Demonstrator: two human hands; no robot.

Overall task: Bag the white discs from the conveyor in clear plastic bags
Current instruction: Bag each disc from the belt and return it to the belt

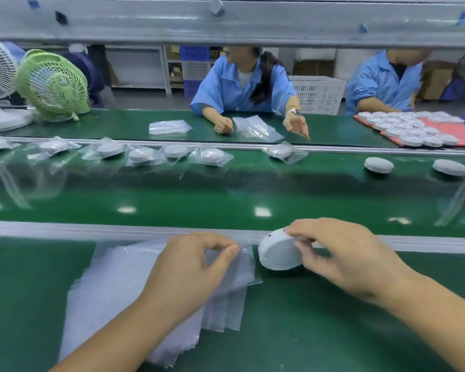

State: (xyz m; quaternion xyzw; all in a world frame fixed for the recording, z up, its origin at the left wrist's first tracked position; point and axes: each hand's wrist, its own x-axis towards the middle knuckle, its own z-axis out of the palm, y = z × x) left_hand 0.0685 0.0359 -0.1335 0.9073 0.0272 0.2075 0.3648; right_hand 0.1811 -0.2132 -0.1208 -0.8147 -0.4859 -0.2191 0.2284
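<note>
While the left grip (pixel 193 267) pinches the top bag (pixel 243 268), the right grip (pixel 344 259), grasping the disc (pixel 277 253), should feed it edge-first.

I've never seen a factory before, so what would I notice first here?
Up front, the right hand grips a tilted white disc beside a pile of clear bags, where the left hand pinches the top bag. Along the far side of the green belt runs a row of bagged discs, with two bare discs at the right. A bright green fan stands at far left.
</note>
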